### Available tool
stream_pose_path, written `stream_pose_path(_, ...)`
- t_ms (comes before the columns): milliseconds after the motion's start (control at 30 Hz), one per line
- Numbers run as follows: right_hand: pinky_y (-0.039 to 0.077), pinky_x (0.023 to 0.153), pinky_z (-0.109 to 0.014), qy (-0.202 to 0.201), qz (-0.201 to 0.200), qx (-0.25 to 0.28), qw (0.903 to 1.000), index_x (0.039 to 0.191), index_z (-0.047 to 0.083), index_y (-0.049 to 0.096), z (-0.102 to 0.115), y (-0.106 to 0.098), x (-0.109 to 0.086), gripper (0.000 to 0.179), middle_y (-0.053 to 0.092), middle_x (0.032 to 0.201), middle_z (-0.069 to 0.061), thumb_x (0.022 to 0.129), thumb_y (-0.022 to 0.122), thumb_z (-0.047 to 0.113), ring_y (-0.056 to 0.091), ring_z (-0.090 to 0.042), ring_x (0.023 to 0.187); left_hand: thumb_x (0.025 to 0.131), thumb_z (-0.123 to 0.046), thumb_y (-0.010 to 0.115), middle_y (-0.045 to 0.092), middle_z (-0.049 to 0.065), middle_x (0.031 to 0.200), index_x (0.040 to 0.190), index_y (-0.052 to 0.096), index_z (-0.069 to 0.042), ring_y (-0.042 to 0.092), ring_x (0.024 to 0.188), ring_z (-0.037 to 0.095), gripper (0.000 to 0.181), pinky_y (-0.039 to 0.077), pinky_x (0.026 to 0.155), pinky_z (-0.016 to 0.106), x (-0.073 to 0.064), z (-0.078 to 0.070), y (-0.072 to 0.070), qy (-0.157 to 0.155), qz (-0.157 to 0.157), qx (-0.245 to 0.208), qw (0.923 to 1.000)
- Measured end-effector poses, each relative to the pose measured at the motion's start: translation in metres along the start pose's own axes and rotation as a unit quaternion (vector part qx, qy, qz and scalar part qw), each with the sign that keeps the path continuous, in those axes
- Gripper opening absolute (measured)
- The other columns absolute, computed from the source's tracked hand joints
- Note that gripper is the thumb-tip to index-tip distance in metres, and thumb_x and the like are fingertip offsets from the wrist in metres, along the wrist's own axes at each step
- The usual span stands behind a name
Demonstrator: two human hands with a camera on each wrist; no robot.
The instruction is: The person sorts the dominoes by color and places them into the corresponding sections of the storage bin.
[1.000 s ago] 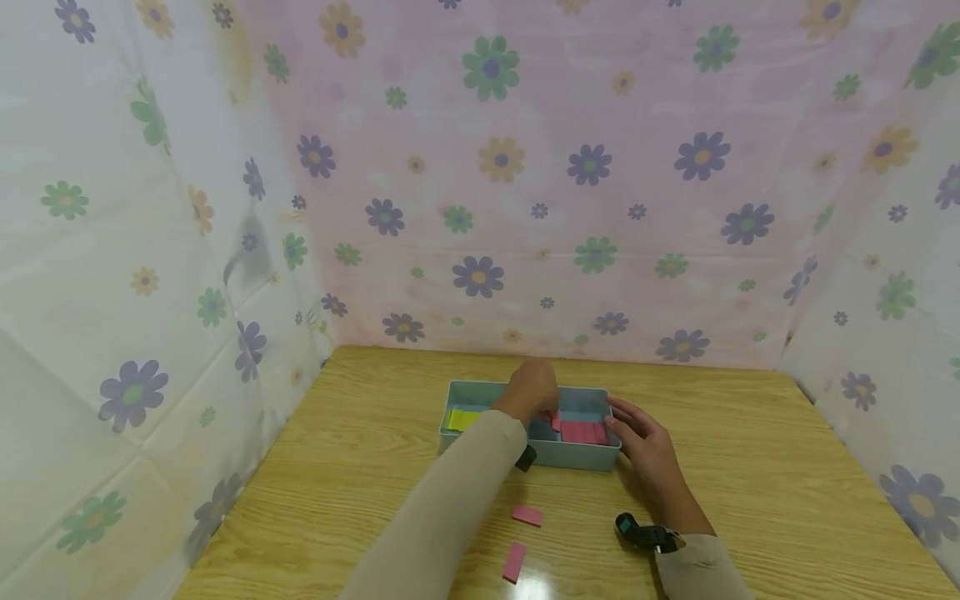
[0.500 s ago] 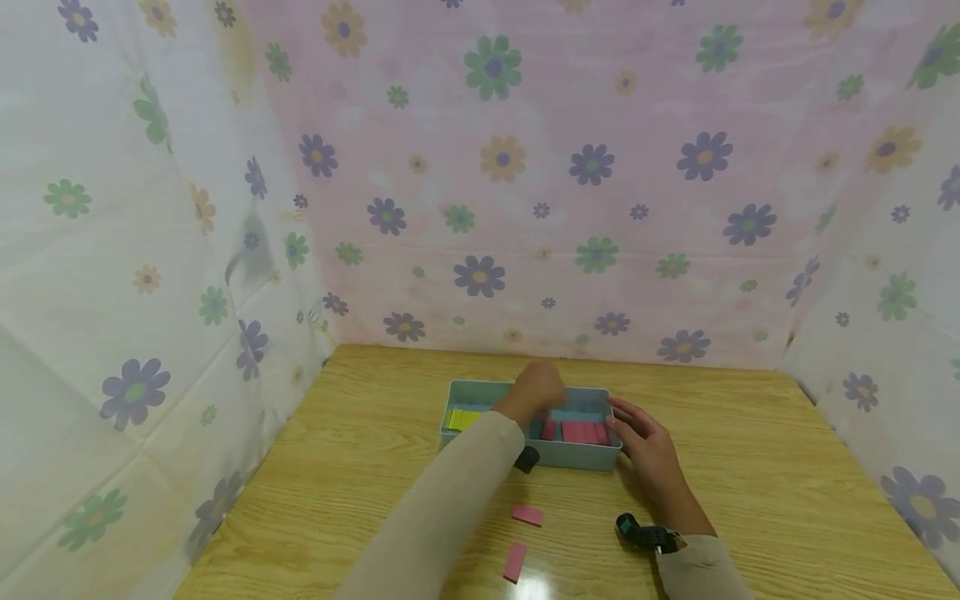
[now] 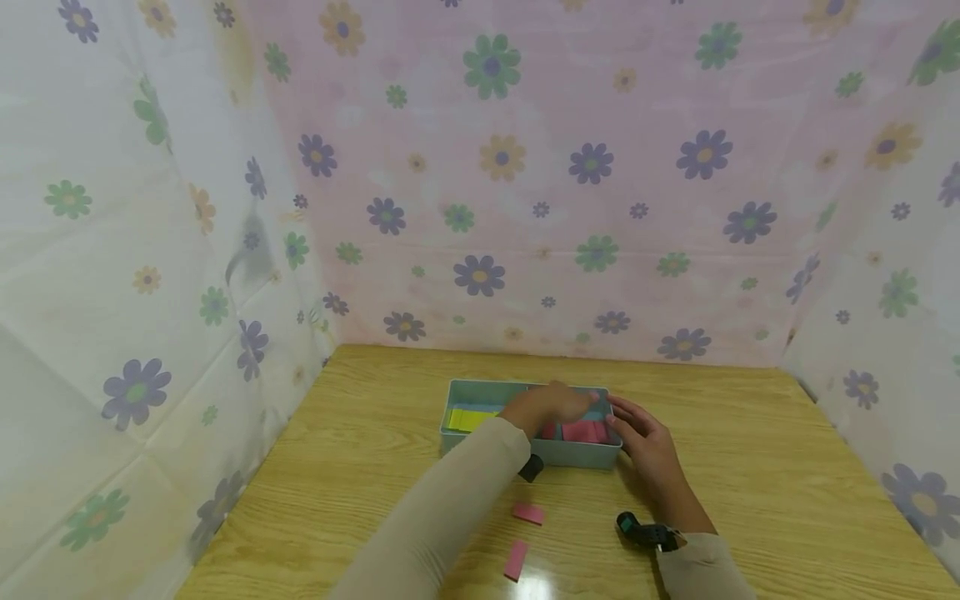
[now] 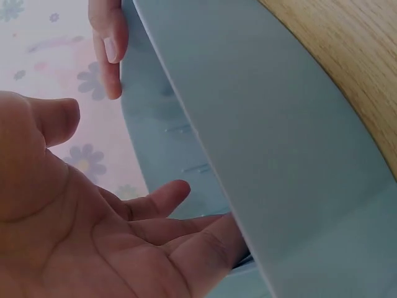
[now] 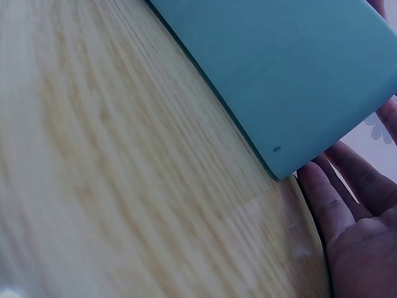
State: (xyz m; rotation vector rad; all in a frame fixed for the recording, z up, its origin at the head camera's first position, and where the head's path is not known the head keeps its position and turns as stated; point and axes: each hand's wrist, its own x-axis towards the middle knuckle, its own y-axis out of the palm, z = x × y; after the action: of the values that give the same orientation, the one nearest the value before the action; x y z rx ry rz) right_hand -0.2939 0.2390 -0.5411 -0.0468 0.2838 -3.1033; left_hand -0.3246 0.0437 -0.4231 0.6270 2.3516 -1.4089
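Observation:
A pale blue-green divided box stands on the table, with a row of pink tiles in its right part and yellow tiles at left. My left hand reaches over the middle of it, fingers stretched to the right and thumb apart. In the left wrist view its fingertips dip behind the box wall, partly hidden, and no tile shows in the hand. My right hand holds the box's right end, fingers along the end wall and thumb at the rim. Another pink tile shows beside the left wrist.
Two loose pink tiles, one nearer the box and one closer to me, lie on the wooden table. Flowered cloth walls the back and both sides. Black wrist cameras, the right one plainest, sit on both wrists.
My left hand has moved right within the box, its bent fingers now straightened toward the right end. A pink tile seen at its fingers earlier now lies in the box. The right hand stays put.

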Motion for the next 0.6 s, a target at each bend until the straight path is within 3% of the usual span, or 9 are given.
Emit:
stream_pose_path(67,0.053,0.098,-0.022,0.004,0.0,-0.001,1.0,0.153,0.027,0.052,0.0007,-0.0001,-0.0008,0.055,0.049,0.158,-0.01,0.103,0.06,0.049,0.053,-0.01,0.133,0.099,-0.078,0.031,0.027,-0.002,0.171,0.157,0.046,-0.027,0.038,0.152,0.031,0.079,0.04,0.118,0.052,-0.0015,-0.0011,-0.0004,-0.005,0.009,0.005,0.9999)
stream_pose_path(333,0.052,0.097,-0.018,-0.001,0.004,0.006,1.0,0.154,0.026,0.051,0.0034,0.0006,-0.0028,0.055,0.049,0.158,-0.011,0.104,0.06,0.047,0.054,-0.001,0.127,0.1,-0.077,0.031,0.027,-0.002,0.171,0.156,0.047,-0.027,0.04,0.151,0.03,0.078,0.042,0.117,0.051,0.0025,0.0001,0.002,-0.005,0.011,0.007,0.9999)
stream_pose_path(500,0.052,0.098,-0.02,0.0,-0.001,0.0,1.0,0.153,0.027,0.052,0.0024,0.0004,-0.0015,0.055,0.05,0.157,-0.009,0.103,0.06,0.049,0.054,-0.011,0.133,0.099,-0.077,0.033,0.042,-0.002,0.164,0.148,0.058,-0.028,0.049,0.145,0.028,0.074,0.045,0.114,0.051,0.0006,0.0001,0.0046,0.004,0.001,0.001,1.0)
stream_pose_path(600,0.053,0.102,-0.027,0.002,-0.002,-0.003,1.0,0.153,0.027,0.052,0.0018,0.0004,-0.0018,0.055,0.049,0.158,-0.009,0.103,0.06,0.049,0.051,-0.021,0.139,0.099,-0.077,0.033,0.042,-0.003,0.164,0.147,0.059,-0.029,0.048,0.145,0.027,0.072,0.044,0.115,0.05,-0.002,-0.0014,0.0051,0.004,0.001,0.002,1.0)
